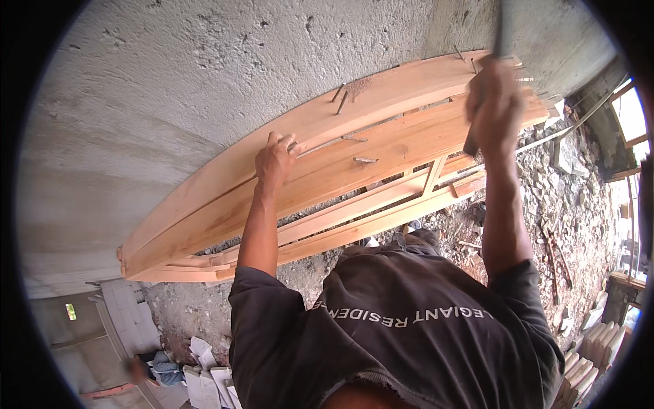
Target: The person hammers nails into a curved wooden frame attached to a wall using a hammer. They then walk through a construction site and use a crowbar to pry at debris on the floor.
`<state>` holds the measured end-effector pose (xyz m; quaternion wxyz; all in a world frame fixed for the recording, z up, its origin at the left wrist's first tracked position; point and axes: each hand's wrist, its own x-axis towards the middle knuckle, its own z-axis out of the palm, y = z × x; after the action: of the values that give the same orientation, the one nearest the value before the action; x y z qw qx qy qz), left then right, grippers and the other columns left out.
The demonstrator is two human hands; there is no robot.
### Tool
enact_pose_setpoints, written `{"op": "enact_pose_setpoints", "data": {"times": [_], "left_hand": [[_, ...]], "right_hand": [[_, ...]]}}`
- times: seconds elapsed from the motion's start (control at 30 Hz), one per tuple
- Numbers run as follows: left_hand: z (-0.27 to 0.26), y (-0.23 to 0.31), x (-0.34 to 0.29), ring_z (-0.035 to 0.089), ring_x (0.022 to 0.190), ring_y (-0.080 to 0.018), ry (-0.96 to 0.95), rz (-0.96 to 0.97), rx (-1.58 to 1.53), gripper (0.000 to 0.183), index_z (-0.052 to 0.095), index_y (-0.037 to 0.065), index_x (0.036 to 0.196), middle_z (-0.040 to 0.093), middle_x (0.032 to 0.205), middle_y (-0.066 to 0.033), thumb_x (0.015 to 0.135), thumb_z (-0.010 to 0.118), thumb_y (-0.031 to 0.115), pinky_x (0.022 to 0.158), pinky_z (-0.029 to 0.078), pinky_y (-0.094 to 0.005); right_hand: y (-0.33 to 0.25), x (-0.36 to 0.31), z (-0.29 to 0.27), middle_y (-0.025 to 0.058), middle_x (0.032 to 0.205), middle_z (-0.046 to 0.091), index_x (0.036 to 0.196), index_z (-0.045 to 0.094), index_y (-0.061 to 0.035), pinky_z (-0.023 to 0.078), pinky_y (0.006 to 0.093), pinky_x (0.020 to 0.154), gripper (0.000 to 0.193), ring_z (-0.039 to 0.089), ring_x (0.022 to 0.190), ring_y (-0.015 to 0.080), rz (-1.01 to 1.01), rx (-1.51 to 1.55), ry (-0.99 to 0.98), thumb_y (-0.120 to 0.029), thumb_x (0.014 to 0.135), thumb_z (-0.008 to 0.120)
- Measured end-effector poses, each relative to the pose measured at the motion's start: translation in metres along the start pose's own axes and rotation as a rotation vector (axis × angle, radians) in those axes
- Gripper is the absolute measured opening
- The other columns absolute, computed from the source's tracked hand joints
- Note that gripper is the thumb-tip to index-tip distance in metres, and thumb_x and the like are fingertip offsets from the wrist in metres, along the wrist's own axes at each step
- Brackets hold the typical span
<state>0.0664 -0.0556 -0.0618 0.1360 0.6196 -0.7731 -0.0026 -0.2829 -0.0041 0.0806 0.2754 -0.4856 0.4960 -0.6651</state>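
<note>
A long bench-like wooden workpiece (402, 140) with a curved upper board (409, 75) stands against the wall. My left hand (275, 162) is closed at the seam below the curved board, around the near end of a thin metal rod (320, 146). Raised over the workpiece's right end, my right hand (494, 105) grips a long dark tool (503, 31). Motion blurs the tool, and its kind cannot be made out. Two nails (343, 102) stick up from the curved board. Another nail-like metal piece (366, 160) rests on the flat board.
A rough concrete wall (177, 82) rises beyond the workpiece. Broken stone and rubble (565, 198) cover the ground at right. Stacked pale slabs (586, 361) stand at lower right, and white tile pieces (208, 382) at lower left. Another person (160, 368) is near those tiles.
</note>
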Motion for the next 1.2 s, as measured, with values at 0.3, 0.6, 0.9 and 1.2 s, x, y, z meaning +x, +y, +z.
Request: {"op": "enact_pose_setpoints", "data": {"times": [0.3, 0.6, 0.9, 1.2], "left_hand": [[-0.003, 0.007, 0.012, 0.062, 0.073, -0.0264, 0.105, 0.044, 0.006, 0.03, 0.066, 0.01, 0.096, 0.058, 0.09, -0.0067, 0.078, 0.065, 0.034, 0.063, 0.05, -0.0372], [0.001, 0.012, 0.004, 0.062, 0.073, -0.027, 0.09, 0.031, -0.034, 0.029, 0.067, 0.009, 0.094, 0.057, 0.091, -0.0082, 0.078, 0.065, 0.033, 0.064, 0.05, -0.0377], [0.002, -0.001, -0.006, 0.062, 0.072, -0.0262, 0.101, 0.005, -0.061, 0.026, 0.067, 0.009, 0.092, 0.058, 0.09, -0.008, 0.08, 0.064, 0.032, 0.063, 0.05, -0.0367], [0.003, 0.0, -0.004, 0.062, 0.074, -0.0258, 0.109, 0.016, -0.034, 0.026, 0.067, 0.01, 0.092, 0.057, 0.091, -0.0071, 0.08, 0.063, 0.032, 0.064, 0.05, -0.0371]], "right_hand": [[0.089, -0.046, -0.016, 0.0224, 0.064, 0.055, 0.088, 0.053, 0.0061, 0.043, 0.0446, 0.059, 0.05, 0.057, 0.063, 0.0357, 0.266, -0.665, -0.594, -0.043, 0.091, 0.043], [0.082, -0.025, 0.013, 0.0064, 0.059, 0.05, 0.092, 0.052, 0.0009, 0.043, 0.0323, 0.051, 0.041, 0.051, 0.056, 0.0181, 0.062, -0.248, -0.129, -0.039, 0.093, 0.042], [0.033, -0.01, -0.008, -0.0027, 0.054, 0.045, 0.092, 0.052, -0.0016, 0.032, 0.0236, 0.035, 0.031, 0.041, 0.043, 0.006, 0.332, -0.286, -0.259, -0.03, 0.095, 0.041], [0.077, -0.042, 0.001, 0.0074, 0.061, 0.054, 0.08, 0.051, -0.0007, 0.041, 0.0317, 0.044, 0.042, 0.052, 0.054, 0.0138, 0.448, -0.673, -0.67, -0.04, 0.091, 0.044]]}}
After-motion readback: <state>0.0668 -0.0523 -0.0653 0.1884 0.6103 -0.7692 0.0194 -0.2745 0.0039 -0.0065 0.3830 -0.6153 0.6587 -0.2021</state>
